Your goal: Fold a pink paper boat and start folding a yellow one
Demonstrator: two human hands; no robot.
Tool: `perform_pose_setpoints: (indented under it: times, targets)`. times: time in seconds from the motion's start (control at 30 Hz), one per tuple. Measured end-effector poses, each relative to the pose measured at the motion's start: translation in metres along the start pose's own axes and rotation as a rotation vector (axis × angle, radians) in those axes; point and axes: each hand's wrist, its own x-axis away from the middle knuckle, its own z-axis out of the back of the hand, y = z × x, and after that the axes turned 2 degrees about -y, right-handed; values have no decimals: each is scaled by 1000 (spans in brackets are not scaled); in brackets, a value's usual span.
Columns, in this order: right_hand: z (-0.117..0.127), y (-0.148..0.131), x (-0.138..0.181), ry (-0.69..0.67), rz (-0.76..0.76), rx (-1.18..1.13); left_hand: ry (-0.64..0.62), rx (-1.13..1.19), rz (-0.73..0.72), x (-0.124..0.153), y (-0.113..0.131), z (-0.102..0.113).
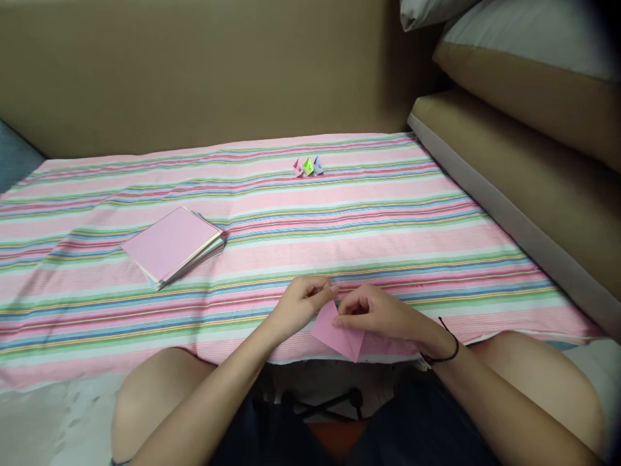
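- Our left hand (305,303) had thumb and forefinger closed on the top corner of the pink paper (326,325), seemingly to steady it.
- Our right hand (376,314) was pinched on the same sheet, thumb over its upper right part, perhaps to control a flap; the curled fingers hid exactly how much they clamped.
- That paper, folded with a point toward us, lay at the near edge of the striped cloth (272,255), between our knees, probably because both hands reached there easily.
- Well apart to the left sat a stack of paper (172,244), a pink sheet uppermost; its place left our forearms room, we judged.
- Far back, three small folded pieces stood side by side: pink (297,169), green (308,167) and lilac (318,166), likely set there out of the way.
- Brown cushions (524,155) bounded the right side and a brown backrest (204,71) the far side; nothing stood between our hands and the sheet.
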Motion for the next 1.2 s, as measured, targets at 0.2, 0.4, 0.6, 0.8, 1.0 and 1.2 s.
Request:
perform_pose_setpoints:
  times: [0.2,0.4,0.6,0.8,1.0,1.2]
  targets:
    - [1,-2,-1,23,14,26,115,-145,-74,0,-1,-6]
    - [2,-4,2,26,-8,28,82,-70,-43,-3,-4,-2]
    - [4,-5,3,114,-13,26,-127,114,22,-2,-4,5]
    - [8,-3,2,420,-7,-111,221,150,-78,-4,-6,5]
    - [13,2,3,677,240,89,361,-210,-428,-8,-6,17]
    - [15,7,2,467,373,692,37,-494,-412,-7,-9,37]
